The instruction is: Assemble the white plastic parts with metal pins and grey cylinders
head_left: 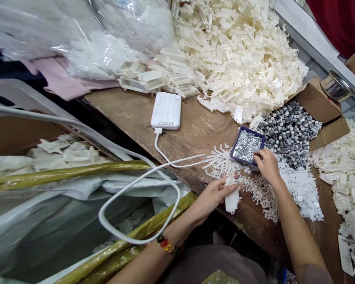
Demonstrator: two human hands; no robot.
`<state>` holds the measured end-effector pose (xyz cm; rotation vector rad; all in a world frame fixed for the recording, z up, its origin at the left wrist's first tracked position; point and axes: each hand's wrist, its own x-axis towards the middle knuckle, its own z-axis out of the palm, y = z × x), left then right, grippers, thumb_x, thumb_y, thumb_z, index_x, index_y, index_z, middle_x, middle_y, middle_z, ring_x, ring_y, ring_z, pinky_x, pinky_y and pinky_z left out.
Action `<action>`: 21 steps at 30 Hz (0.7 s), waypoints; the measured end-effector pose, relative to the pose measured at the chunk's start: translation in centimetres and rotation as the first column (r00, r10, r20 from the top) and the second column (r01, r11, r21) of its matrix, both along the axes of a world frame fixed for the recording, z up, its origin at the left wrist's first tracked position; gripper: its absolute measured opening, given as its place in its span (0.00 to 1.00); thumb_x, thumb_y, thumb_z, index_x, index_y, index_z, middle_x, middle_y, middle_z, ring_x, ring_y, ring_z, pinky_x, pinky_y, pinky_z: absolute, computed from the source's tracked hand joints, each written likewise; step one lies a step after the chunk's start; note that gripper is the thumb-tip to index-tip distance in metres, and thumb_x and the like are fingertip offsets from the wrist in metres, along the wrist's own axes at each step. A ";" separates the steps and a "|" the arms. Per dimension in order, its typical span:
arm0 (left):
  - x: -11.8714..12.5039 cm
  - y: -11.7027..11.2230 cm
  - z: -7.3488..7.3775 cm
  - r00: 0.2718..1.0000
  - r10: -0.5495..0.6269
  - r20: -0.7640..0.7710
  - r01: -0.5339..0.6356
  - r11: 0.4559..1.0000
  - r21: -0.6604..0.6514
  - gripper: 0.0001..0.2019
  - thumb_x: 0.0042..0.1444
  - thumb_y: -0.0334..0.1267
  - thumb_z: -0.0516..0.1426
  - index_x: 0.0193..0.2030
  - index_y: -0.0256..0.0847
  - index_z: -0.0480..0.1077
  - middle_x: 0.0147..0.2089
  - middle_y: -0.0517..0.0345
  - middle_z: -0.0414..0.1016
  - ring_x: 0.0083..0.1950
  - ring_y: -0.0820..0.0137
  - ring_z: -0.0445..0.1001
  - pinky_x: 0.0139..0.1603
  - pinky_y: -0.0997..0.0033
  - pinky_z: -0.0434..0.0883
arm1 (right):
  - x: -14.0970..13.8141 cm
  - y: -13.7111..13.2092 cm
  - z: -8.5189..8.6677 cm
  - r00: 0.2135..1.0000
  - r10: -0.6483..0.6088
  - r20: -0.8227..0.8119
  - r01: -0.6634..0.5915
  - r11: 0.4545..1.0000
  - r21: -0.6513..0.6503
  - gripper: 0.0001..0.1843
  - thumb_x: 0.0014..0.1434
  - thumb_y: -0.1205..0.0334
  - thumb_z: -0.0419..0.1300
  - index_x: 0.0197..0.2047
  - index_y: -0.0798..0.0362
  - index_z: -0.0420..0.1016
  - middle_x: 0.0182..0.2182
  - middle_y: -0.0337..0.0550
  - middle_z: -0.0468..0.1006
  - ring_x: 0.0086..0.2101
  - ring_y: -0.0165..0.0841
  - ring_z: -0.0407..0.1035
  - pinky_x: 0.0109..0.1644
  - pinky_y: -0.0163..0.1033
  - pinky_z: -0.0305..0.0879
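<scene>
2 hands (213, 195) (268, 165), 1 part (232, 202), 1 tray (234, 146)

Cannot tell bits (247, 146) in the tray (252, 131) apart: too small. Cannot see anything pinched under the right hand (268, 165), at tray's near edge. Nearer than the tray, part (232, 202) half covered by left hand (213, 195).

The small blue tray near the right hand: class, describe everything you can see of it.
The blue tray is small, square and shallow, plastic by its look, with a dark blue rim. It lies flat, turned cornerwise, on the wooden table and is filled with thin, shiny metal pins. The right hand has its fingertips at the tray's near corner. Loose white plastic pieces crowd its near side, and grey cylinders are heaped just beyond it.
</scene>
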<state>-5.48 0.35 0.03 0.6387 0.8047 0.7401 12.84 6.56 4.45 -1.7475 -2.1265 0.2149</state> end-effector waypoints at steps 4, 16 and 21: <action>1.3 -0.5 -0.7 0.993 -0.115 -0.005 0.115 0.993 0.040 0.21 0.45 0.49 0.63 0.42 0.37 0.73 0.31 0.56 0.77 0.26 0.69 0.73 0.26 0.73 0.67 | -0.2 4.3 0.1 0.947 0.121 0.298 -0.081 0.987 -0.141 0.09 0.57 0.69 0.53 0.35 0.54 0.75 0.38 0.49 0.74 0.41 0.38 0.66 0.43 0.39 0.60; 3.3 -1.0 -2.2 0.981 -0.188 0.042 0.183 0.978 0.102 0.19 0.49 0.47 0.60 0.44 0.36 0.71 0.37 0.51 0.78 0.32 0.66 0.74 0.36 0.68 0.69 | -0.3 5.5 -0.8 0.938 0.157 0.309 -0.098 0.975 -0.198 0.08 0.55 0.68 0.54 0.32 0.53 0.74 0.37 0.47 0.75 0.37 0.35 0.68 0.39 0.36 0.59; 3.7 -1.0 -2.6 0.986 -0.164 0.042 0.158 0.980 0.120 0.19 0.49 0.45 0.59 0.45 0.37 0.70 0.38 0.52 0.77 0.32 0.68 0.73 0.35 0.69 0.69 | 0.3 6.3 -1.2 0.998 0.062 0.030 -0.056 0.984 -0.171 0.06 0.51 0.67 0.56 0.28 0.54 0.73 0.28 0.40 0.76 0.32 0.31 0.68 0.37 0.33 0.60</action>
